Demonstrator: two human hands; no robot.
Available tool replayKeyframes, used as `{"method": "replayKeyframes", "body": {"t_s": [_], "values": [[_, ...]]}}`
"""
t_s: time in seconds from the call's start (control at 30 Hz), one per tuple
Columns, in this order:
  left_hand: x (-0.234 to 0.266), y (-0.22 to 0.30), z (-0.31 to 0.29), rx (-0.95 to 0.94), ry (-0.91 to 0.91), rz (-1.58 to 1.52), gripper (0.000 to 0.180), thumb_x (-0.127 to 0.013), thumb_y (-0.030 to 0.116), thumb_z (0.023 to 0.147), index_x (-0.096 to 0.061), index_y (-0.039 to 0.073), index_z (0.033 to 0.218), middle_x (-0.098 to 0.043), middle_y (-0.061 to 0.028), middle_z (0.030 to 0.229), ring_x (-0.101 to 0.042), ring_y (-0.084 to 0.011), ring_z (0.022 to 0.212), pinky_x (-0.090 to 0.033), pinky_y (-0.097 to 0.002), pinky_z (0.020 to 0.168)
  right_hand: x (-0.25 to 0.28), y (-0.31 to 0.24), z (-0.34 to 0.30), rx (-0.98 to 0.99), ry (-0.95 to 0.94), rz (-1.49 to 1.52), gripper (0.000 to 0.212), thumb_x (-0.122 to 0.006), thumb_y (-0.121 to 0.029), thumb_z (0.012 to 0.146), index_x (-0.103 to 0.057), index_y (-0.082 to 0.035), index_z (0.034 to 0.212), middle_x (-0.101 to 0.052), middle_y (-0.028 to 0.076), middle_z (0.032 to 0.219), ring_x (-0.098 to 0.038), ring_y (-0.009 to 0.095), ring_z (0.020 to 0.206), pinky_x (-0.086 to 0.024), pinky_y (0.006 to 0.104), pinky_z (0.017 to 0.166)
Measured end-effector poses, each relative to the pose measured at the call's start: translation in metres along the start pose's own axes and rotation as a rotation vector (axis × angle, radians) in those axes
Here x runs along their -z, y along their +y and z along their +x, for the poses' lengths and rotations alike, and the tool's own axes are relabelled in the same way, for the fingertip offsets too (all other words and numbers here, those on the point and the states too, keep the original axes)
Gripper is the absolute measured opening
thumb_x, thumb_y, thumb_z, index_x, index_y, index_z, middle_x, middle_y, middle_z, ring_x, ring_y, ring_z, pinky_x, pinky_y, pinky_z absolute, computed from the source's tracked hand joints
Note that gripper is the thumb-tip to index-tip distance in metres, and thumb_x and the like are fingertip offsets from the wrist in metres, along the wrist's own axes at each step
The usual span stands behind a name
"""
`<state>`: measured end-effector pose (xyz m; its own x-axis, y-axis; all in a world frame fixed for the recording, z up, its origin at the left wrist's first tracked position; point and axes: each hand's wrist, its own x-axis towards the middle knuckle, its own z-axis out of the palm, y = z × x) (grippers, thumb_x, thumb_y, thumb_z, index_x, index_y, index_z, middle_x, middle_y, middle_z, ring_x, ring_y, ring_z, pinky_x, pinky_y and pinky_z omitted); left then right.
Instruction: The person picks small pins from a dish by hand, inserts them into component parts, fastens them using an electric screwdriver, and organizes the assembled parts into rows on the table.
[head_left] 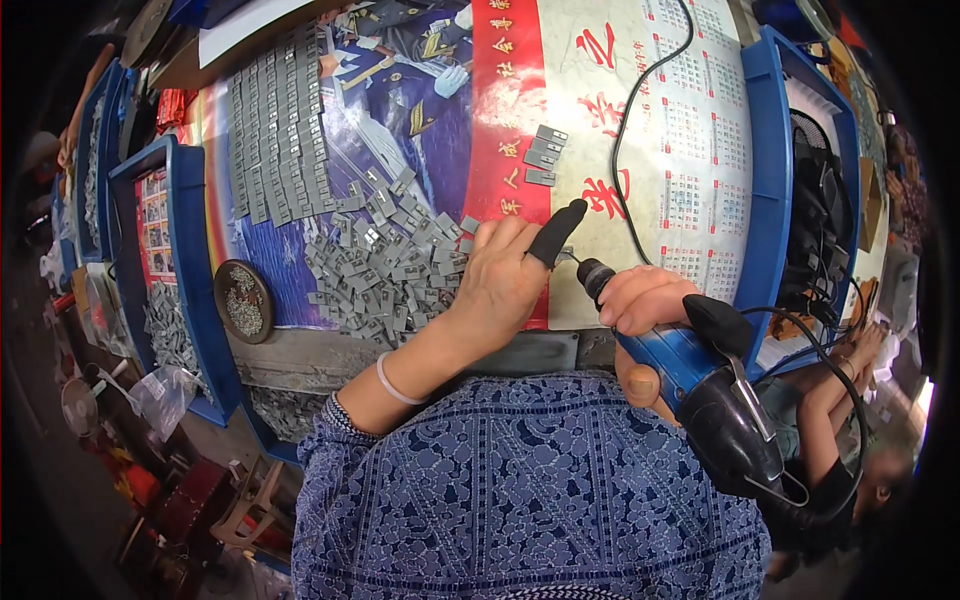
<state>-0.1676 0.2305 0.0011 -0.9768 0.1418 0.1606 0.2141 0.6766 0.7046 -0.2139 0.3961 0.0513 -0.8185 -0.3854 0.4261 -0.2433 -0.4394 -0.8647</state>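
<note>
Right fingers [645, 297] curled, gripping blue driver [682, 362]

Calendar poster [565, 95] packed with Chinese print, lol
Gold characters [505, 69] run along its red band [527, 110], big red brush-style ones along the cream strip [570, 60], plus tiny date grids [682, 145] on the white end [700, 225], too small to read.

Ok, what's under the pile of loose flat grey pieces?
The calendar poster, its blue-purple picture showing above and left of the pile of loose flat grey pieces; print directly beneath them is hidden.
</note>
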Motion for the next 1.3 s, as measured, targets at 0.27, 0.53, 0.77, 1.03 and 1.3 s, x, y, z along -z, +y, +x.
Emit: {"method": "replayKeyframes", "body": {"t_s": [0.27, 0.53, 0.77, 1.03, 1.3], "values": [[-0.001, -0.003, -0.002, -0.027, -0.004, 0.014, 0.056, -0.053, 0.003, 0.07, -0.049, -0.001, 0.126, -0.051, -0.0068, 0.083, -0.047, -0.0223, 0.078, -0.037, -0.0342, 0.073, 0.002, 0.003, 0.001, -0.066, -0.078, -0.051, 0.041, -0.084, -0.02, 0.06, -0.059, 0.001, 0.084, -0.06, 0.014, 0.077, -0.062, 0.027, 0.075, -0.05, 0.0358, 0.069], [-0.001, -0.004, 0.001, -0.027, -0.014, 0.017, 0.056, -0.051, 0.005, 0.073, -0.047, 0.0, 0.128, -0.051, -0.0063, 0.082, -0.047, -0.0214, 0.079, -0.037, -0.0328, 0.074, -0.009, 0.011, 0.007, 0.037, -0.127, -0.087, 0.047, -0.081, -0.011, 0.062, -0.055, 0.001, 0.1, -0.06, 0.014, 0.078, -0.061, 0.029, 0.068, -0.05, 0.0396, 0.063], [0.001, -0.005, 0.003, 0.011, -0.041, -0.084, 0.055, -0.05, 0.006, 0.074, -0.046, -0.002, 0.128, -0.053, -0.0073, 0.086, -0.049, -0.0224, 0.085, -0.038, -0.0332, 0.079, -0.006, 0.019, 0.014, 0.132, -0.145, -0.058, 0.06, -0.079, -0.005, 0.061, -0.049, 0.001, 0.112, -0.06, 0.016, 0.079, -0.06, 0.029, 0.064, -0.049, 0.0387, 0.056], [0.002, -0.007, 0.004, 0.052, -0.037, -0.147, 0.058, -0.062, 0.002, 0.073, -0.047, 0.004, 0.129, -0.053, -0.0042, 0.082, -0.05, -0.0212, 0.081, -0.037, -0.0336, 0.078, -0.005, 0.02, 0.022, 0.025, -0.2, -0.067, 0.051, -0.081, -0.008, 0.062, -0.051, -0.001, 0.102, -0.06, 0.014, 0.08, -0.06, 0.028, 0.064, -0.049, 0.04, 0.057], [0.0, -0.005, 0.001, 0.032, 0.003, -0.114, 0.055, -0.061, 0.003, 0.073, -0.049, 0.003, 0.127, -0.054, -0.007, 0.087, -0.05, -0.024, 0.082, -0.037, -0.0349, 0.075, -0.001, 0.014, 0.016, -0.004, -0.198, -0.016, 0.061, -0.081, -0.01, 0.066, -0.048, -0.003, 0.117, -0.06, 0.013, 0.082, -0.06, 0.027, 0.07, -0.049, 0.0404, 0.063]]}}
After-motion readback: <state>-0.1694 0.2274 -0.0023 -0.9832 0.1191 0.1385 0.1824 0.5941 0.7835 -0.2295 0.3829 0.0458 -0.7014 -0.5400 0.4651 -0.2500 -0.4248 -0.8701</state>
